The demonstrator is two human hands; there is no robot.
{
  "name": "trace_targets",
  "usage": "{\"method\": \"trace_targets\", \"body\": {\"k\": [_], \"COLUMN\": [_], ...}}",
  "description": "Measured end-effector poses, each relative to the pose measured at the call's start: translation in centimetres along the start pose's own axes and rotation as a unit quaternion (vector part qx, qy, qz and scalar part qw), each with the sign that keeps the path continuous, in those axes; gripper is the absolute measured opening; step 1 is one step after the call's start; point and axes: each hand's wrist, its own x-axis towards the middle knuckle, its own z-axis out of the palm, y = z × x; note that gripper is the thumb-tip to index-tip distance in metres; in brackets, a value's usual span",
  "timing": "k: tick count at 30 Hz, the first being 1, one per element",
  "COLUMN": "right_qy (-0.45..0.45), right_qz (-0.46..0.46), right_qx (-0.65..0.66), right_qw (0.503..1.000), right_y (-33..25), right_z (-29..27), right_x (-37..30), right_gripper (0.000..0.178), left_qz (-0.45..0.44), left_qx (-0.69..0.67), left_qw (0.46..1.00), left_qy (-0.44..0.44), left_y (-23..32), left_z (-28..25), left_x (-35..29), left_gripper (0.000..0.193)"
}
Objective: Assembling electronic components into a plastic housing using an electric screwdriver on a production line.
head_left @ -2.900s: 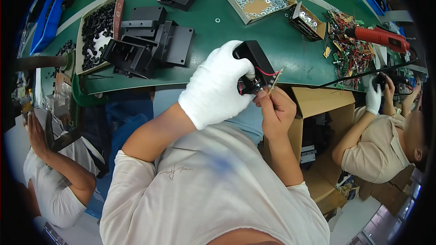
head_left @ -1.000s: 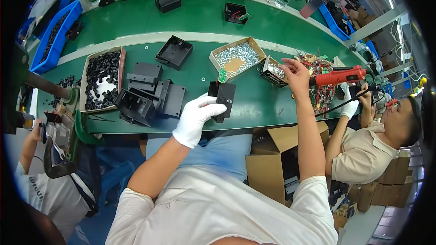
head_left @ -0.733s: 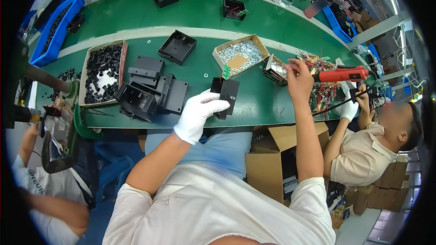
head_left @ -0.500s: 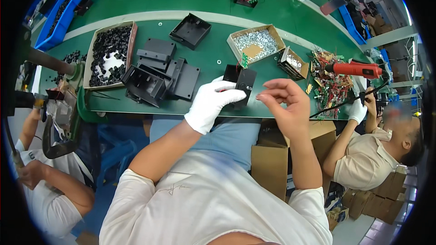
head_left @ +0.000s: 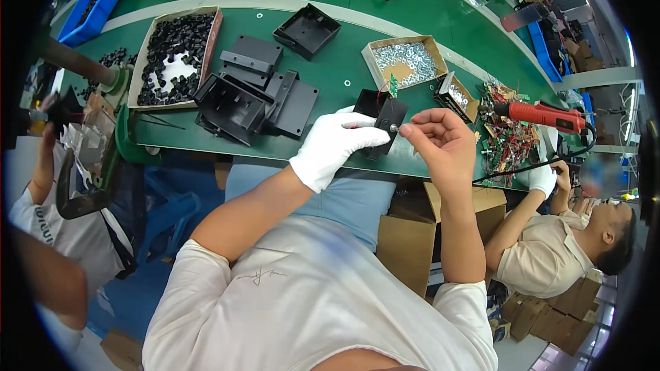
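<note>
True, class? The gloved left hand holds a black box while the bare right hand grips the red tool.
No: the head view shows the bare right hand at a metal piece on the black box, not gripping the red tool.

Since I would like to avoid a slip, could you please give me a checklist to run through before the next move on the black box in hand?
1. Black box gripped: ok, the gloved left hand holds it.
2. Bare right hand at the box: ok, its fingertips are right by the small metal part on the box's face.
3. Metal part fully seated: cannot tell, too small to see.
4. Green circuit board tucked inside the box: not ok, it sticks out at the far side.
5. Red handheld tool clear of both hands: ok, it is off to the right.
</note>
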Motion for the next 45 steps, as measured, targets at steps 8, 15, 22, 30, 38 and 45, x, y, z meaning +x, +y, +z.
{"method": "trace_targets", "body": {"k": [8,15,22,30,38,45], "right_qy": [0.098,0.014,0.012,-0.08,-0.026,0.168], "right_qz": [-0.153,-0.131,-0.145,-0.021,0.018,-0.088], "right_qx": [-0.267,-0.501,-0.463,0.055,0.069,0.136], "right_qw": [0.946,0.855,0.874,0.995,0.997,0.972], "right_y": [0.4,5.3,4.8,-1.4,0.1,1.5], "right_z": [-0.1,1.3,0.7,0.1,0.5,-0.4], "right_x": [9.5,16.5,15.0,0.7,0.2,1.7], "right_gripper": [0.02,0.021,0.015,0.019,0.017,0.017], "left_qz": [-0.034,-0.047,-0.037,-0.026,0.0,-0.006], "left_qx": [-0.039,-0.056,-0.065,-0.078,-0.018,-0.045], "left_qw": [0.999,0.997,0.997,0.996,1.0,0.999], "left_qy": [-0.011,-0.001,-0.006,0.016,0.011,0.019], "left_y": [-0.1,0.0,-0.3,-0.3,-0.1,-1.0], "left_z": [-0.7,-0.2,-0.4,-0.2,0.4,-0.4], "left_x": [0.2,0.0,0.2,-0.2,-0.2,0.0], "left_gripper": [0.021,0.023,0.023,0.022,0.021,0.021]}}
